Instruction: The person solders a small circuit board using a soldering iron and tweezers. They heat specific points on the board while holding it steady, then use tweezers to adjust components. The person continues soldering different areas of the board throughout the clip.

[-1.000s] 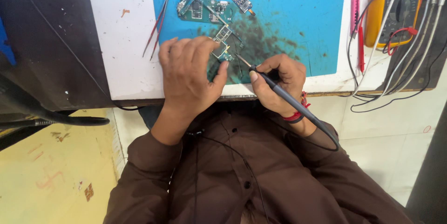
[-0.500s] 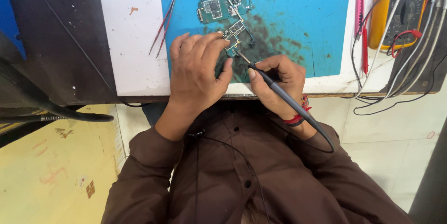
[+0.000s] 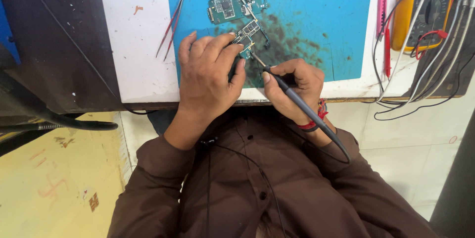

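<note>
1. Gripping a black soldering iron [image 3: 297, 103] in the right hand [image 3: 293, 88], fingers closed round the barrel like a pen, cord trailing back over the wrist toward the brown shirt [image 3: 257, 188].
2. Resting the heel of that hand on the bench [image 3: 138, 55] edge, probably the best way of steadying the tip.
3. Pressing down with the left hand [image 3: 207, 77], fingers curled and closed over a small green circuit board [image 3: 246, 37], thumb bent near the iron's tip.
4. Keeping the thumb clear of the hot tip, judged the main risk here, since the two are sitting just beside each other.
5. Touching the tip to the near edge of the board, or so it seems; the exact joint being too small to tell.
6. Working on the stained patch of the blue mat [image 3: 316, 15], the board lying near its front edge.
7. Leaving the red tweezers [image 3: 171, 20] on the white surface to the left, apart from both hands.
8. Lying farther back: a larger green board [image 3: 225, 8] and loose parts; to the right, a yellow multimeter [image 3: 429, 5] with tangled leads, well apart.
</note>
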